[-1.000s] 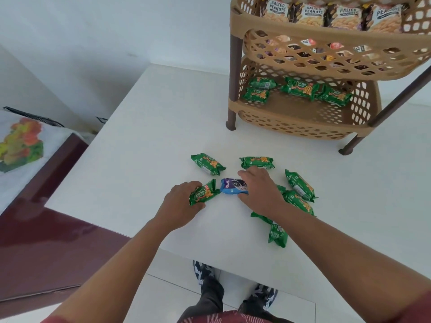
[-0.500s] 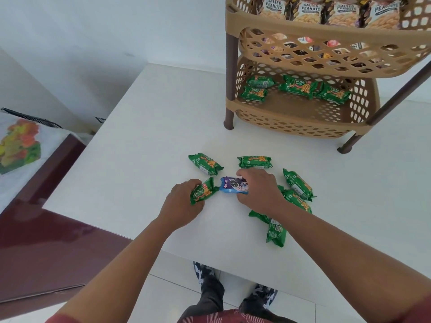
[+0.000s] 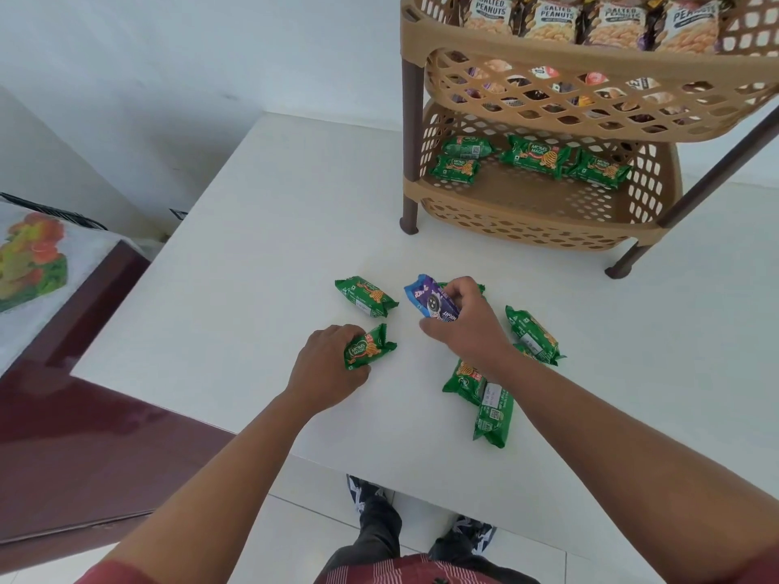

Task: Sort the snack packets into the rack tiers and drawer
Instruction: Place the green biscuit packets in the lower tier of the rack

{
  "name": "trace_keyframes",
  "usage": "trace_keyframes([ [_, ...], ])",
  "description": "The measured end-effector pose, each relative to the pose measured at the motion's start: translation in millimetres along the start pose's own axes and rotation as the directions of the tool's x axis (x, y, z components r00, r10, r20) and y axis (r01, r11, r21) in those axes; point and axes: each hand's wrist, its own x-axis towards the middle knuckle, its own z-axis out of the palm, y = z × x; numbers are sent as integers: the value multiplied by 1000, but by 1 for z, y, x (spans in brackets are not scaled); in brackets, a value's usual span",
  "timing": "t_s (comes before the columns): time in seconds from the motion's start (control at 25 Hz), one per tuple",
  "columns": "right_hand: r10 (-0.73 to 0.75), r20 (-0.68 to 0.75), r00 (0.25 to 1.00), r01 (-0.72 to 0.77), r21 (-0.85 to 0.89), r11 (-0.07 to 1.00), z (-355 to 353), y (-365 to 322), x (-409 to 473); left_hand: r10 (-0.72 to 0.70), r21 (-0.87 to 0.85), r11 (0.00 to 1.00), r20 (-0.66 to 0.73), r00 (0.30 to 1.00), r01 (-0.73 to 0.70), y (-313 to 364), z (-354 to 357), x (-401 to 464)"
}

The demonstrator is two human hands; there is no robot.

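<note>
One green packet [image 3: 480, 286] half-hidden behind right hand [image 3: 472, 326].

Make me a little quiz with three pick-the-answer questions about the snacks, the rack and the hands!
1. Where are the peanut packets?
A. top tier
B. on the table
C. bottom tier

2. How many green packets lie in the bottom tier?
A. one
B. four
C. nine

3. What is the right hand doing?
A. lying flat and empty
B. holding the blue packet
C. touching the rack

Answers:
1. A, they stand in the rack's highest basket.
2. B, four green packets show on its floor.
3. B, its fingers close on the blue packet, tilted up off the table.
</note>
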Motion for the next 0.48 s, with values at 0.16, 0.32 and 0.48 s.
trace_keyframes([
  [0.16, 110, -1, 994, -106, 254, 961, -9, -11, 3, -10, -89, 996, 14, 1000, 11, 6, -3, 3],
  [0.32, 210, -19, 977, -177, 467, 866, -27, -18, 8, 25, -263, 965, 4, 1000, -23, 30, -28, 14],
  [0.48, 198, -137, 971, -84, 577, 812, -64, -30, 20, 166, -260, 950, -53, 985, -174, 77, -66, 42],
])
